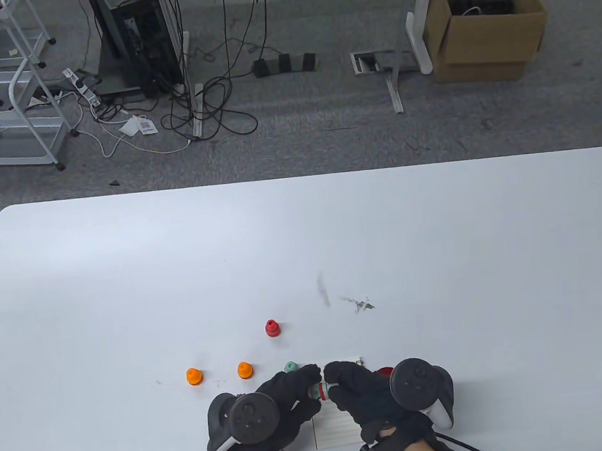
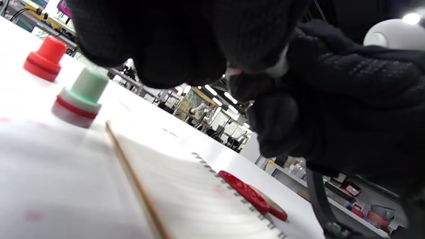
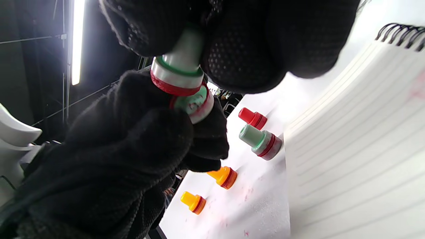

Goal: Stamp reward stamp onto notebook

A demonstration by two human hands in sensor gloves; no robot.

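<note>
Both gloved hands meet at the bottom middle of the table view, over a lined spiral notebook that lies flat on the white table. The right hand curls its fingers round the pale green handle of a reward stamp, which has a white body and a red ring. The left hand pinches a second small piece with a red rim, the stamp's cap, right at the stamp's lower end; in the right wrist view the two pieces touch at a slant, and it is hard to tell if they are joined. The stamp is held in the air above the notebook, between the two sets of fingertips. No writing can be read on the stamp. Another green and white stamp stands just past the left fingers, near the notebook's top left corner. Two orange stamps stand in a row to the left, and a red stamp stands farther up the table. A flat red thing lies by the spiral rings. Faint pink marks and grey scuffs show on the table. Beyond it are a grey carpet, black cables, a white cart at the upper left and a cardboard box at the upper right.
</note>
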